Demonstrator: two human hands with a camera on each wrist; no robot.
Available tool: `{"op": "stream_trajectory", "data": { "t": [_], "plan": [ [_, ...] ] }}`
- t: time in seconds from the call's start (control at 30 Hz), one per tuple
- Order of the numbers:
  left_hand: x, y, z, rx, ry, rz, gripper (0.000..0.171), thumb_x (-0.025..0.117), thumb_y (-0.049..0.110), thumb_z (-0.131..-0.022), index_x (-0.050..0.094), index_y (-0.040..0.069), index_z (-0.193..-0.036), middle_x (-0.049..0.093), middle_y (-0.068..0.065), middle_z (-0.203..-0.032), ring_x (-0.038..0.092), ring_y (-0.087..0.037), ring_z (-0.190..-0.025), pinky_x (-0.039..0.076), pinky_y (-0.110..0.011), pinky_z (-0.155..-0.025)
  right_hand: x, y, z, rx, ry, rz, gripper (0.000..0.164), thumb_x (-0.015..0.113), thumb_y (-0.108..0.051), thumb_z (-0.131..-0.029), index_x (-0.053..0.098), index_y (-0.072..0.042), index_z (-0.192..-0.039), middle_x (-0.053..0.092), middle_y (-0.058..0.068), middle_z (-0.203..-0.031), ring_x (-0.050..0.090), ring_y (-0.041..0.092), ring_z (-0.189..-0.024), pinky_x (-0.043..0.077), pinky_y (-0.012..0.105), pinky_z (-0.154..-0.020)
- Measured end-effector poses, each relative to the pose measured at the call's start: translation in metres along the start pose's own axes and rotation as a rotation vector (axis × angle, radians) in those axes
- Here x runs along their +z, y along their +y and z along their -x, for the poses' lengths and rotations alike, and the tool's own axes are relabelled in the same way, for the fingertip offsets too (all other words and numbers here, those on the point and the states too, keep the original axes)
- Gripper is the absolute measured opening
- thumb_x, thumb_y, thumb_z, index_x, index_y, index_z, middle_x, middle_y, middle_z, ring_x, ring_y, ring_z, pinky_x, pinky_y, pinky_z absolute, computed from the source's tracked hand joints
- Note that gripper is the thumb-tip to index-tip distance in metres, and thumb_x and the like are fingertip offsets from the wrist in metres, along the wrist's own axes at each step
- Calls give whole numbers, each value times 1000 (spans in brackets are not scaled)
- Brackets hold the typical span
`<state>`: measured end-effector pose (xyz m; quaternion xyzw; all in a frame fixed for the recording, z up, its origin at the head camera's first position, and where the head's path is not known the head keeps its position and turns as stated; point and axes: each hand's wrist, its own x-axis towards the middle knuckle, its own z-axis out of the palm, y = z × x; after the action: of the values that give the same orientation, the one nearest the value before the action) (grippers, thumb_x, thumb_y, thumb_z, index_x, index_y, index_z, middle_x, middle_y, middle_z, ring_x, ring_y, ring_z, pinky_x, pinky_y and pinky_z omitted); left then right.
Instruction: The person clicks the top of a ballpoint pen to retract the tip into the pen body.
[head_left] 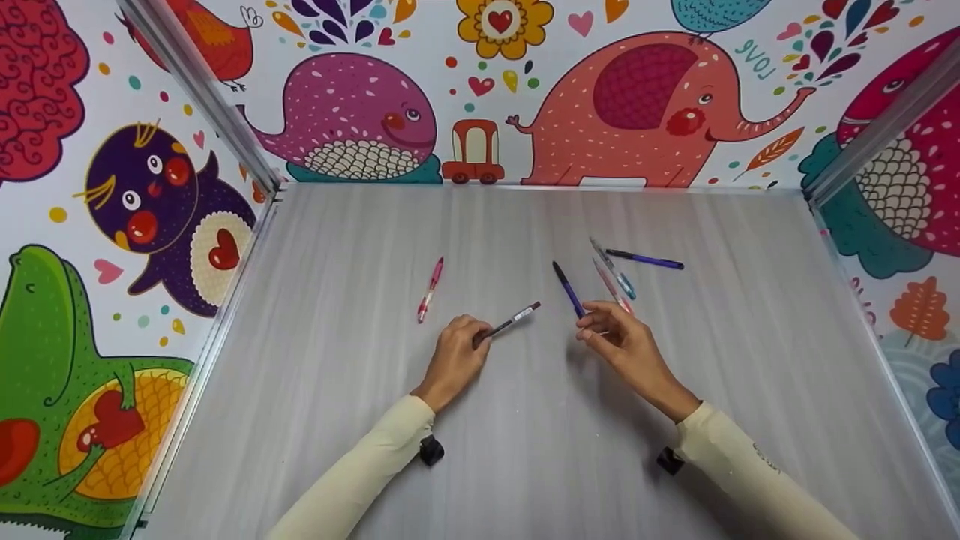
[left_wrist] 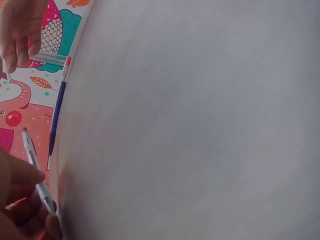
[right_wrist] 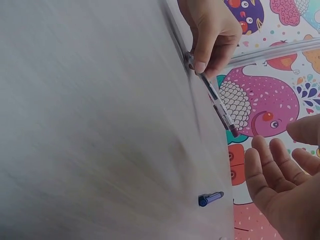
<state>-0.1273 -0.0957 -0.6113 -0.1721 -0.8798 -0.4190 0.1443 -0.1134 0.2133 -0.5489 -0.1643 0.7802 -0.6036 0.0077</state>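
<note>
My left hand [head_left: 456,360] pinches a clear-barrelled pen [head_left: 516,319] between thumb and fingers, its dark red end slanting up to the right. The same pen crosses the left wrist view's lower left corner. My right hand [head_left: 630,349] is held with loosely bent fingers and nothing between them, as the right wrist view shows. Just beyond its fingertips a blue pen [head_left: 568,289] with a black end lies on the table. Behind that hand are a pink pen [head_left: 611,283], partly hidden, and a light blue pen [head_left: 621,277].
Further right lies another blue pen [head_left: 646,259] with a black end. A pink-and-red pen [head_left: 430,291] lies alone beyond my left hand. The grey table [head_left: 360,247] is bordered by metal framing and brightly printed panels at the back and sides.
</note>
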Motion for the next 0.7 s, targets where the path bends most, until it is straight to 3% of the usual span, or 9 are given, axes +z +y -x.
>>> {"op": "stream_trajectory", "data": {
  "t": [0.2, 0.43, 0.7],
  "plan": [
    [7, -27, -2, 13, 62, -14, 8, 82, -4, -91, 80, 1, -97, 73, -6, -94, 67, -24, -91, 59, -38, -82, 0, 2, 3, 23, 2, -3, 41, 71, 5, -104, 66, -4, -143, 73, 27, -120, 77, 28, -104, 59, 23, -89],
    [-3, -23, -8, 21, 91, -88, 9, 83, -6, -90, 80, 0, -97, 74, -9, -94, 66, -28, -93, 58, -43, -82, 1, 6, 5, 32, -4, -9, 41, 71, 5, -104, 65, -2, -144, 72, 28, -121, 77, 30, -105, 58, 23, -88],
    [-4, -29, -14, -44, 89, -121, 10, 84, -3, -93, 80, 0, -102, 74, -10, -98, 66, -28, -98, 57, -42, -88, 1, 8, 5, 15, -4, -33, 39, 72, 4, -104, 64, 3, -143, 72, 31, -120, 77, 30, -103, 59, 23, -90]
  ]
}}
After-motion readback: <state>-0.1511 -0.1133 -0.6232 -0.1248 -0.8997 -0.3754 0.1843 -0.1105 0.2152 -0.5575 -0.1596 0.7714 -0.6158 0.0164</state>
